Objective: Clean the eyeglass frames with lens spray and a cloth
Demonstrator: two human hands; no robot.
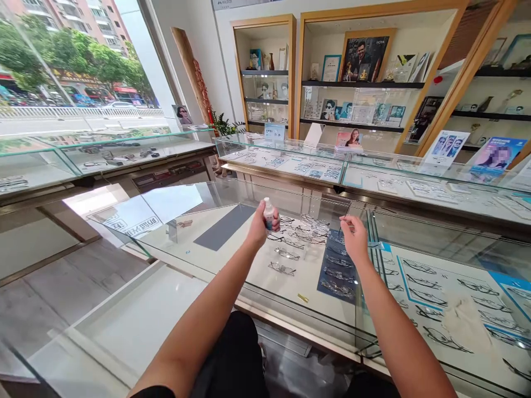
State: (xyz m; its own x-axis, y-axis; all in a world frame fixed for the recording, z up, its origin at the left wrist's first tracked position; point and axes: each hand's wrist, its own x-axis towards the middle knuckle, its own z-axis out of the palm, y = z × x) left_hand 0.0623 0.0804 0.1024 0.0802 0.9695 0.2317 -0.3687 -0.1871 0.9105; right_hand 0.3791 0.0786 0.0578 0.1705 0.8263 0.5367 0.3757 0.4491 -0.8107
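Note:
My left hand [260, 225] is wrapped round a small white bottle [269, 208], held upright above the glass display case. To the right, my right hand [354, 232] has its thumb and fingertips pinched together over the top of a dark blue strip [327, 282]. A thin dark piece shows at those fingertips, too small to name. Several pairs of glasses lie on the blue strip below my right hand. More glasses [282, 269] are spread between and below my two hands.
A grey mat [224, 228] lies left of the bottle. A yellow item [303, 297] is near the case's front. The right-hand case holds more glasses [446, 338] and a beige cloth [467, 326]. Further cases [286, 145] and wall shelves [360, 84] stand behind.

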